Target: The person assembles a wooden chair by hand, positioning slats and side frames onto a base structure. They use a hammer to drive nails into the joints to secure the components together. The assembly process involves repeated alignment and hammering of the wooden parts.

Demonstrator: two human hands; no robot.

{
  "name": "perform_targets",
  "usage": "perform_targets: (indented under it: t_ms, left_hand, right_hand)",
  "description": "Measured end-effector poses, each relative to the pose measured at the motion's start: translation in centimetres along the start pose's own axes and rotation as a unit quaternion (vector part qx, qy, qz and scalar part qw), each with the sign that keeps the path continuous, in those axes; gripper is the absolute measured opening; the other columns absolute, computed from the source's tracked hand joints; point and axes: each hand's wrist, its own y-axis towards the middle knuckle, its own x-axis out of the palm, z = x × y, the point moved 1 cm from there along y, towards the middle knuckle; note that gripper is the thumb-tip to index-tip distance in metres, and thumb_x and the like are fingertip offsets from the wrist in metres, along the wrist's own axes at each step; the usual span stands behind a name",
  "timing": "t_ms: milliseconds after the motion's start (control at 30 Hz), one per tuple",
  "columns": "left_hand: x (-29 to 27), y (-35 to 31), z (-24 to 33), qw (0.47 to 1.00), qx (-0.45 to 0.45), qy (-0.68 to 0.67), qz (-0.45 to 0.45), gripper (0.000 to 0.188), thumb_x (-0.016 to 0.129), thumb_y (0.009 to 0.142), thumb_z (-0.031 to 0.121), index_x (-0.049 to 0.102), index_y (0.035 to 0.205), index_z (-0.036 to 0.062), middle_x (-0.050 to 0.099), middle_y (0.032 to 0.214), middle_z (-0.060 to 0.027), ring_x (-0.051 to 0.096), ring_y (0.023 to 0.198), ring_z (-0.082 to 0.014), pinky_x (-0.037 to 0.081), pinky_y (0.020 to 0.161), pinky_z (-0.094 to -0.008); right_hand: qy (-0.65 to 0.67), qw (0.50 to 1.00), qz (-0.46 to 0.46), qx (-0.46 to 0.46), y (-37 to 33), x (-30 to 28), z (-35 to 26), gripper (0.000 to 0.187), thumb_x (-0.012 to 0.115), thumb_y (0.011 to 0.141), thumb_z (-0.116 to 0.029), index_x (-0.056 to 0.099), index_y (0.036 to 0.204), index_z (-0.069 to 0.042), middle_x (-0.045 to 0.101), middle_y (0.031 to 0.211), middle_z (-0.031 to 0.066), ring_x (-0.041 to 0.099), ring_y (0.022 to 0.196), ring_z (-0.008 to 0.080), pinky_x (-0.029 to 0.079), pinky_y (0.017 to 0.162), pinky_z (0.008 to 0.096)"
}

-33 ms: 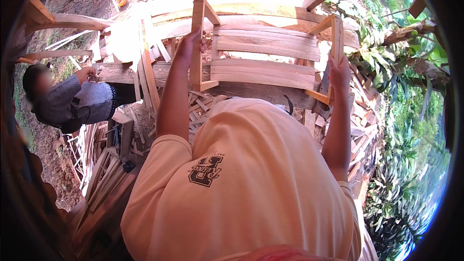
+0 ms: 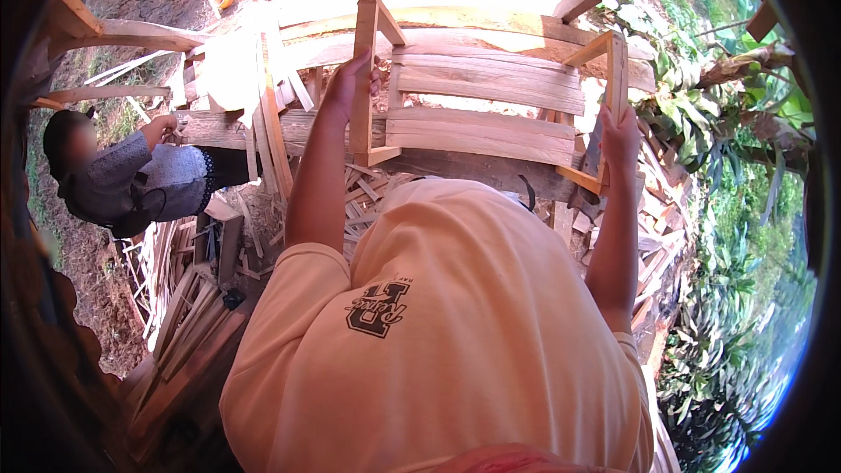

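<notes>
A pale wooden slatted frame (image 2: 482,142) rests before me across a workbench of rough planks. Horizontal slats join its two ends, and each end is a rectangle of square bars. My left hand (image 2: 353,86) is closed round the long bar of the left end piece (image 2: 361,127). On the other side, my right hand (image 2: 620,134) grips the matching bar of the right end piece (image 2: 617,74). Gaps between the slats let the bright ground show through. Part of each hand's fingers is hidden behind the bars.
A person (image 2: 144,171) stands at the left with a hand at the bench's end (image 2: 215,129). Loose strips (image 2: 273,136) lean across the bench. Offcuts (image 2: 657,210) cover the ground at the right, beside leafy plants (image 2: 727,298). Cut sticks (image 2: 188,320) are stacked at lower left.
The whole view has shifted very slightly. Both hands keep their hold on the wooden frame, which stays in place on the bench.
</notes>
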Motion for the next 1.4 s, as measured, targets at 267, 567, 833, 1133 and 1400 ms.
perform_targets:
  t_ms: [267,567,833,1133,1400]
  left_hand:
    - [-2.9,1.0,-0.4,0.999,-0.014,0.010,-0.048,0.061,0.047,0.102,0.057,0.059,0.119,0.0003,0.067,0.088,-0.0105,0.065,0.073,-0.0222,0.052,0.075,-0.0360]
    - [-12.7,6.8,-8.4,0.996,-0.034,0.032,0.078,0.039,0.054,0.103,0.040,0.061,0.113,0.0023,0.071,0.099,-0.0084,0.070,0.085,-0.0169,0.056,0.074,-0.0301]
    - [-13.6,8.9,-11.6,0.971,0.000,0.193,0.144,0.026,0.068,0.095,0.026,0.068,0.104,0.0013,0.073,0.092,-0.0089,0.070,0.079,-0.0167,0.055,0.069,-0.0303]
    - [-5.0,15.8,-6.9,0.893,0.031,0.387,0.227,0.056,0.084,0.078,0.045,0.067,0.105,-0.0018,0.072,0.099,-0.0163,0.071,0.090,-0.0287,0.057,0.078,-0.0408]
    - [-4.1,19.0,-8.2,0.896,-0.016,0.398,0.195,0.063,0.088,0.073,0.048,0.068,0.106,-0.0014,0.070,0.108,-0.0163,0.070,0.100,-0.0303,0.058,0.084,-0.0437]
  right_hand:
    - [0.004,0.999,0.022,-0.023,0.2,0.2,0.6,0.041,0.066,0.096,-0.039,0.059,0.109,-0.001,0.065,0.087,0.0183,0.064,0.078,0.0315,0.049,0.069,0.0421]
    - [-0.034,0.996,0.058,-0.062,0.3,0.3,1.4,0.036,0.067,0.097,-0.037,0.060,0.106,-0.003,0.059,0.075,0.0090,0.058,0.056,0.0180,0.047,0.052,0.0334]
    - [-0.068,0.995,0.061,-0.033,-0.2,-0.3,0.5,0.035,0.066,0.096,-0.035,0.062,0.107,-0.002,0.062,0.078,0.0106,0.063,0.067,0.0226,0.049,0.064,0.0390]
    - [-0.055,0.997,0.051,0.010,-1.1,0.2,-1.6,0.034,0.064,0.098,-0.037,0.061,0.108,-0.004,0.059,0.074,0.0041,0.053,0.051,0.0111,0.043,0.045,0.0289]
    - [-0.071,0.996,0.049,0.023,-0.8,0.2,-1.2,0.039,0.064,0.098,-0.040,0.062,0.115,-0.005,0.065,0.084,0.0052,0.054,0.051,0.0117,0.043,0.048,0.0281]
